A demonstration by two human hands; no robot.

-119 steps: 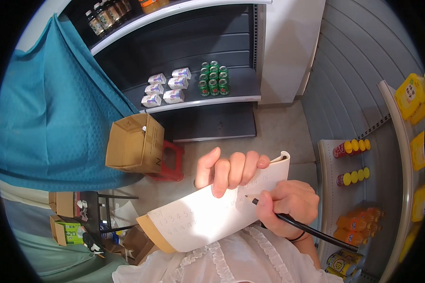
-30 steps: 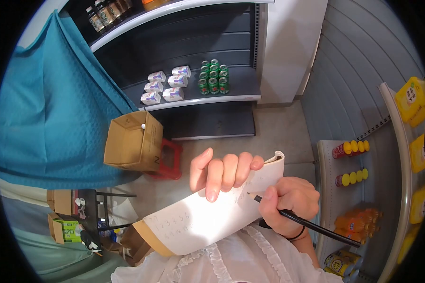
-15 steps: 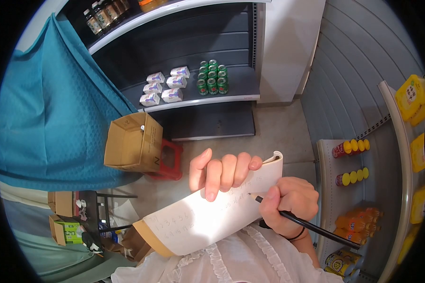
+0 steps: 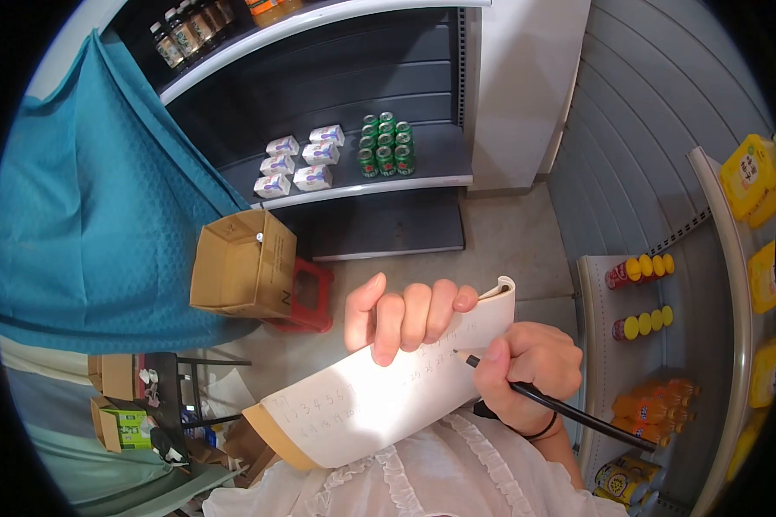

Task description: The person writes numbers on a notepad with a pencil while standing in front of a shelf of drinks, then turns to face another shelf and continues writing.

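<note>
Dark shelving [image 4: 388, 226] fills the far side, with white packs [image 4: 312, 177] in two rows toward the left of its middle shelf and green cans [image 4: 385, 160] grouped toward the right. A blue cloth [image 4: 78, 224] hangs on the left, beside a cardboard box [image 4: 272, 267] on a red stool [image 4: 319, 302]. Orange bottles [image 4: 655, 405] and yellow-capped bottles [image 4: 621, 274] stand on the right-hand shelves, near yellow packages [image 4: 750, 177].

The left hand [image 4: 409, 319] has its grip closed over the upper edge of the open notebook [image 4: 388, 396], which slants in front of a white top [image 4: 388, 482]. The right hand [image 4: 539, 366] closes its grip round a black pencil [image 4: 560, 403], whose tip points at the page near the handwritten numbers.

The left thumb's contact with the notebook is hard to judge. Glare washes out the page's middle, and faint writing is only partly legible. The round frame cuts off the yellow packages; small items on the black bench [image 4: 164, 392] are unclear.
</note>
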